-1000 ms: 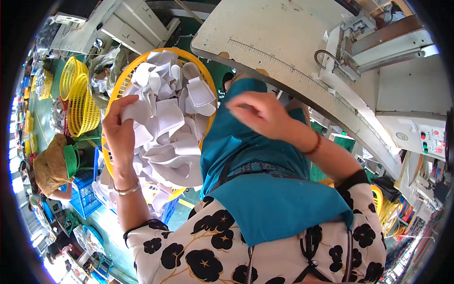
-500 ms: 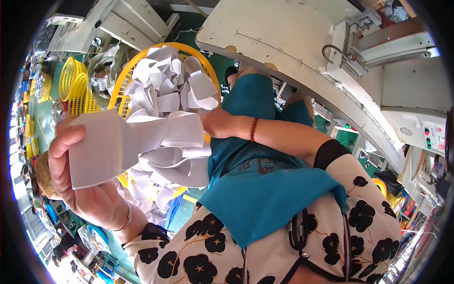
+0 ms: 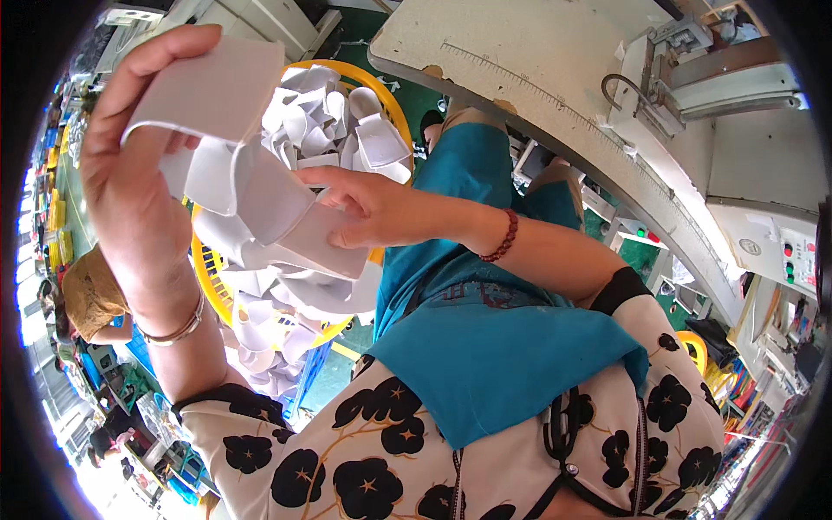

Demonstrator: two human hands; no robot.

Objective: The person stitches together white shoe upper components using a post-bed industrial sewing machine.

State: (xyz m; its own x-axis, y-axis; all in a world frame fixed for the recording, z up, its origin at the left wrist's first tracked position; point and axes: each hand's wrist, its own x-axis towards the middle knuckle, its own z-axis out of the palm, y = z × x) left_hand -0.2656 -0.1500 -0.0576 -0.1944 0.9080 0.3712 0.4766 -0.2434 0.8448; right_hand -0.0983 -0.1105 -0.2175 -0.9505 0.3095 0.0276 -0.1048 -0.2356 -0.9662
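left hand (image 3: 130,178) raised, gripping white piece (image 3: 212,91), right hand (image 3: 377,208) lower, fingers bent, grip unclear

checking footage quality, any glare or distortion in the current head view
Head view: the table has a bowed edge; the lower left rim is washed out white; corners go black; the white piece in the left hand looks shaded.
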